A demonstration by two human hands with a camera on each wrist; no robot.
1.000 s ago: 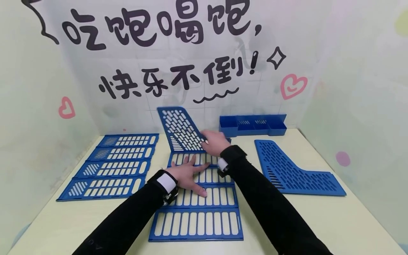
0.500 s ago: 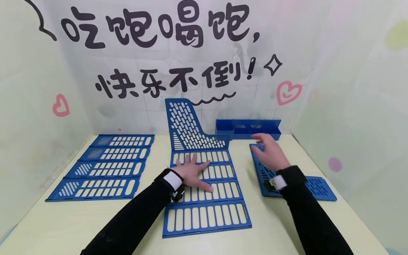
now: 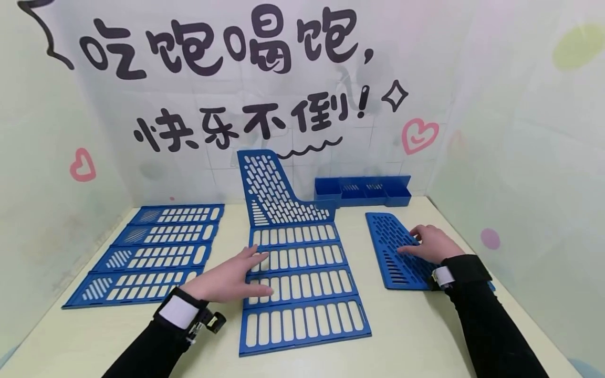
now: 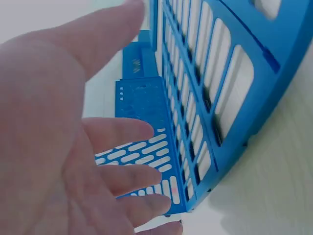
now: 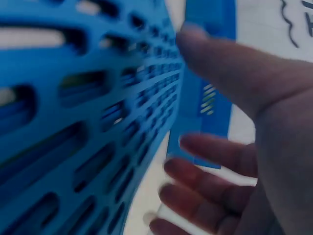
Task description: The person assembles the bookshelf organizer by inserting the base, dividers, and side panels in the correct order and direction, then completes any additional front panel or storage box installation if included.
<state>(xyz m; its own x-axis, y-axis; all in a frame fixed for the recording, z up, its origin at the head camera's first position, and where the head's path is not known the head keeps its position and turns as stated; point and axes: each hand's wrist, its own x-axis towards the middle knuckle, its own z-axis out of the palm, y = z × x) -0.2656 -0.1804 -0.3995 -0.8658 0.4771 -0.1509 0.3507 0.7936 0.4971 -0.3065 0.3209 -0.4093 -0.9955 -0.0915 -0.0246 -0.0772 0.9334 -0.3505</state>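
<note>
Slightly right of centre in the head view lies a blue slotted plastic panel (image 3: 302,302) with several rows of long openings. A blue perforated side panel (image 3: 283,199) with a curved cutout stands up at its far end. My left hand (image 3: 229,278) hovers by the slotted panel's left edge, fingers spread, holding nothing. My right hand (image 3: 435,244) reaches over another perforated side panel (image 3: 387,241), lying flat on the right. Its thumb and fingers are apart at the panel's far edge, and in the right wrist view nothing sits between them.
On the left, several blue slotted divider panels (image 3: 160,252) lie in a row on the pale table (image 3: 402,336). A blue compartment box (image 3: 364,191) stands against the lettered back wall (image 3: 189,94). Side walls (image 3: 510,173) border the table.
My right hand has left the upright side panel and moved right, down over the flat perforated panel. My left hand has lifted off the slotted panel and moved left.
</note>
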